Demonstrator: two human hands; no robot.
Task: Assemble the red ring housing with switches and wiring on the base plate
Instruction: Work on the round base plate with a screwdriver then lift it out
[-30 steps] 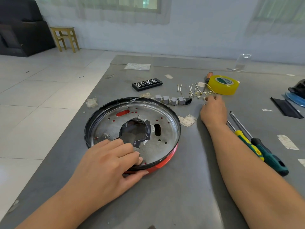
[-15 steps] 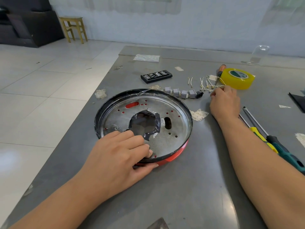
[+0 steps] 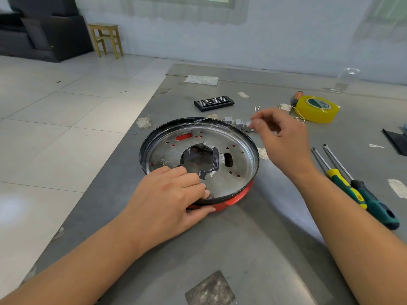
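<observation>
Here, at left, the left hand (image 3: 167, 199) grips the near rim of the round metal base plate (image 3: 237, 166), fingers curled on top and thumb against the red ring housing (image 3: 233, 200) beneath it, both resting on the grey table (image 3: 253, 249). Just beyond the plate's far rim lies a row of grey switches (image 3: 236, 123), where the raised right hand (image 3: 284, 137) pinches something too small to identify. Farther right lie two screwdrivers (image 3: 356, 190) and a yellow tape roll (image 3: 317, 108).

Pale tiled floor (image 3: 55, 128), wooden stool (image 3: 106, 39), dark sofa (image 3: 39, 29)
</observation>
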